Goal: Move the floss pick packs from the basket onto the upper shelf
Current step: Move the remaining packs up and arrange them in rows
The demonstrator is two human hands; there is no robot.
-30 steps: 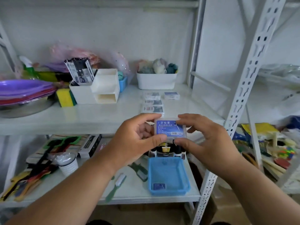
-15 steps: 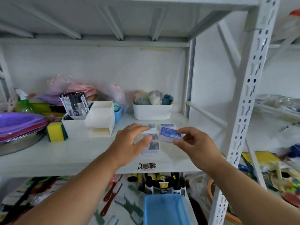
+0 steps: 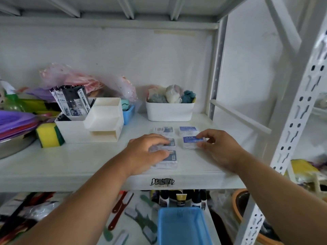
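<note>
Head view, upper shelf (image 3: 74, 165): white board, front edge bearing a black scrawled mark.

Floss pick packs, five, clear cases with blue labels, lying flat on the shelf in two short columns:
- back left pack (image 3: 162, 130), beside the back right pack (image 3: 188, 130).
- middle left pack (image 3: 171, 142), largely hidden by fingers.
- front left pack (image 3: 170, 159), nearest the shelf edge.
- middle right pack (image 3: 190, 142), resting on the shelf in front of the back right pack.

Left hand (image 3: 147, 154): fingers loosely curved, spread over the middle left and front left packs, thumb against the front one; whether it actually grips either cannot be told.

Right hand (image 3: 216, 147): thumb and fingertips pinching the right end of the middle right pack.

Also on the shelf: white organiser (image 3: 92, 126) with dark sachets standing in it, left of the packs; yellow sponge (image 3: 48, 135) just beside it; white tub (image 3: 169, 111) of bundled cloths behind the packs; purple plates (image 3: 16, 123) at far left.

Lower shelf: blue basket (image 3: 184, 225), directly below the packs; its inside is not readable from this angle. Small bottles (image 3: 180, 198) stand just behind it.
</note>
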